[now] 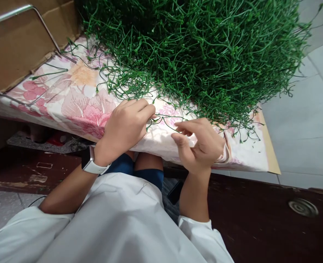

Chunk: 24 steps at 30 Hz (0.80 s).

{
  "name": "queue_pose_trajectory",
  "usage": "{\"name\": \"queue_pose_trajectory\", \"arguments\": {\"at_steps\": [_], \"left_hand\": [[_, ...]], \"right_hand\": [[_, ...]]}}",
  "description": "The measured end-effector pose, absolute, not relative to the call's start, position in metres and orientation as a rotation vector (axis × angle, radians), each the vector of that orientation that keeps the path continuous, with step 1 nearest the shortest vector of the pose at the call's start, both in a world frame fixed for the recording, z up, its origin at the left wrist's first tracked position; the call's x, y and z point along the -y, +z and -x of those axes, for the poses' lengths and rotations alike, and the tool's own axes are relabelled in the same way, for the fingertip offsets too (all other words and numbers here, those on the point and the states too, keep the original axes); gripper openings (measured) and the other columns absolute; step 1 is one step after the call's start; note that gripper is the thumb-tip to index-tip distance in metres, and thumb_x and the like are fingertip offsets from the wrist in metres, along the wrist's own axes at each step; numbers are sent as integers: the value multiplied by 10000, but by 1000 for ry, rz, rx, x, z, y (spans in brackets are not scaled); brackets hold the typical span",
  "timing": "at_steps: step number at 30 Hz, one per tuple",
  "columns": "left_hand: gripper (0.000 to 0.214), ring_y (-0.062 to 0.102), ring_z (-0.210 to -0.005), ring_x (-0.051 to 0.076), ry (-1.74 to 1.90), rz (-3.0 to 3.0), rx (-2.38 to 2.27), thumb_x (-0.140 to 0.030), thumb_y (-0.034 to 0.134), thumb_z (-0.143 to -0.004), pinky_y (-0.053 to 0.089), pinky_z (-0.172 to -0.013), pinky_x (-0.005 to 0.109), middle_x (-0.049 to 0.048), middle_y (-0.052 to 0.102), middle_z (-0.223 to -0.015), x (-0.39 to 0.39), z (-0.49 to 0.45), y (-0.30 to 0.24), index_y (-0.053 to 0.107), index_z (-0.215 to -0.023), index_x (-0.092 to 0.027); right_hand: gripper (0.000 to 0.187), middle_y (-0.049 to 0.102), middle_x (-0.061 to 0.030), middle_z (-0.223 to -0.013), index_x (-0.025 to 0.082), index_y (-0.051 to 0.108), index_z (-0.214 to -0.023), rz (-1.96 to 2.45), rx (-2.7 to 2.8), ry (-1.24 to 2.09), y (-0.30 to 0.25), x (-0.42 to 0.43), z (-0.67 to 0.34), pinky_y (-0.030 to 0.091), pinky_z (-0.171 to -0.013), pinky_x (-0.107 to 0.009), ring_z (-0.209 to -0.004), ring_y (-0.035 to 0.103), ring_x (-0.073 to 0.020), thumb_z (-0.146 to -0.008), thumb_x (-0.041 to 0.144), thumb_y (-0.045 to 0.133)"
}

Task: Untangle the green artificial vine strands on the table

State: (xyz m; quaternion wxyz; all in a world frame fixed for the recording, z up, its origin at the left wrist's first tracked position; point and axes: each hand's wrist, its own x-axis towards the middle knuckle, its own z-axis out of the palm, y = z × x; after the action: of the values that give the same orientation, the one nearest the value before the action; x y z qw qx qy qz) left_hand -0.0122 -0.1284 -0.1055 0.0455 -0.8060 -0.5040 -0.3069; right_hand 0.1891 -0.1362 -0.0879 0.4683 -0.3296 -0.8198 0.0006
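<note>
My left hand [131,124], with a watch on its wrist, is closed with its fingers curled over thin green artificial plant stems [163,117] near the table edge. My right hand [201,144] is just to the right, its thumb and index finger bent round the end of one stem that runs across from the left hand. How tightly the right fingertips press on it is hard to see. Just beyond both hands rises a big heap of similar green artificial stems [205,54] with small bud-like tips. Some loose ones [128,82] lie along its near edge.
A floral cloth [87,106] covers the table. At the left, a bent metal wire frame [37,14] stands against a cardboard box [10,47]. Dark wooden benches [249,208] are on both sides below the table. A grey tiled wall [309,135] is on the right.
</note>
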Motion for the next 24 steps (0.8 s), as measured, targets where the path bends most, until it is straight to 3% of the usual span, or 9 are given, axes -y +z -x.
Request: {"name": "queue_pose_trajectory", "arguments": {"at_steps": [3, 6, 10, 16, 20, 24], "left_hand": [[192, 638, -799, 223, -953, 2444, 1558, -86, 527, -944, 425, -705, 357, 63, 698, -838, 129, 12, -105, 681, -871, -172], [201, 634, -796, 219, -991, 2426, 1597, -102, 522, -951, 428, -704, 353, 62, 697, -830, 130, 11, -105, 686, -861, -174], [204, 630, -794, 209, -1043, 2415, 1643, -104, 520, -935, 439, -714, 344, 53, 702, -835, 130, 11, -106, 693, -858, -181], [200, 638, -789, 212, -971, 2450, 1686, -85, 519, -927, 446, -706, 333, 53, 690, -813, 127, 16, -103, 681, -851, -174], [171, 667, -942, 261, -986, 2557, 1657, -220, 571, -995, 500, -824, 370, 107, 724, -1003, 127, 15, -99, 689, -1095, -148], [430, 652, -1106, 285, -1045, 2556, 1681, -306, 643, -980, 519, -955, 401, 131, 702, -1198, 128, 14, -98, 567, -1377, -159]], "right_hand": [[134, 628, -21, -693, 173, 661, -838, 880, 2155, 38, -87, 143, -189, 437, -596, -275, -655, 564, -132, -971, 189, 675], [150, 587, -7, -671, 175, 671, -842, 870, 2124, 210, -88, 147, -199, 399, -584, -277, -623, 524, -120, -986, 168, 632], [199, 547, -4, -631, 190, 709, -831, 888, 1976, 298, -89, 149, -220, 359, -551, -293, -567, 478, -124, -995, 268, 629], [260, 578, -43, -707, 218, 760, -951, 1096, 2053, 198, -91, 147, -218, 441, -612, -333, -698, 575, -195, -949, 468, 688], [293, 573, -46, -746, 240, 754, -1089, 1148, 2032, 113, -94, 142, -235, 449, -636, -341, -724, 567, -200, -969, 490, 659], [371, 586, -40, -783, 262, 705, -1289, 1268, 1933, -72, -96, 132, -281, 406, -600, -332, -634, 479, -165, -969, 448, 678]]}}
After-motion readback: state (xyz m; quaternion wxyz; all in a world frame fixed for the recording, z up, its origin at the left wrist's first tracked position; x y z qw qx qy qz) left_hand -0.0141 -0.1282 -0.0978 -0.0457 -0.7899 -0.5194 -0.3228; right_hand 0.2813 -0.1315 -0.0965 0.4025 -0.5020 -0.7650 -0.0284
